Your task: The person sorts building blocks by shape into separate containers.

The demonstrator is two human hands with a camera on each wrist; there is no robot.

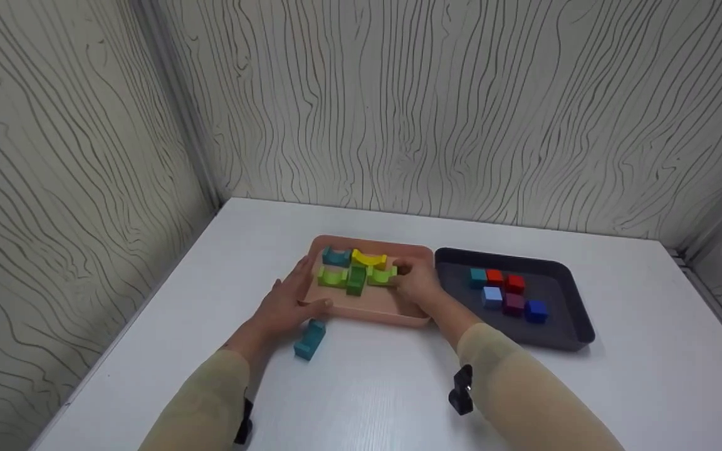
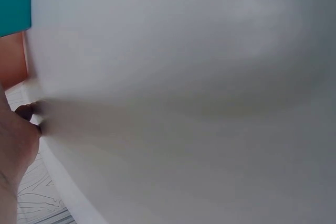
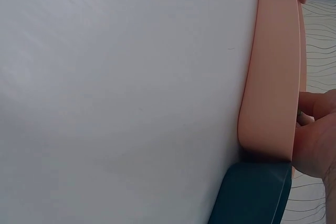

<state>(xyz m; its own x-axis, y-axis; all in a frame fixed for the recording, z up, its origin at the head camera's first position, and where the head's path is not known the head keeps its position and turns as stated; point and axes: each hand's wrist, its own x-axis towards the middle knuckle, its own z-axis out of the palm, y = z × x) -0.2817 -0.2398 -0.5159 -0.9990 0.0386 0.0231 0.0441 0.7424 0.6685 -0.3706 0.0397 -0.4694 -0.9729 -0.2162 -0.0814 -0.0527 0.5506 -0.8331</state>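
Observation:
A pink tray point(image 1: 361, 305) holds several toy blocks. My right hand point(image 1: 419, 285) reaches over its right side and pinches the end of a light green block with a curved hollow point(image 1: 381, 277). That block lies beside a dark green block point(image 1: 356, 280); a second light green curved block point(image 1: 333, 277) is on the other side. Behind them are a teal curved block point(image 1: 336, 257) and a yellow one point(image 1: 369, 259). My left hand point(image 1: 286, 305) rests at the tray's left front corner, thumb along the front rim. Another teal curved block point(image 1: 310, 339) lies on the table near that thumb.
A dark tray point(image 1: 561, 332) stands against the pink tray's right side. In it lie several small cubes, among them a light blue cube point(image 1: 492, 297), a red cube point(image 1: 515, 284) and a blue cube point(image 1: 536, 311). Patterned panels point(image 1: 398, 113) wall the white table.

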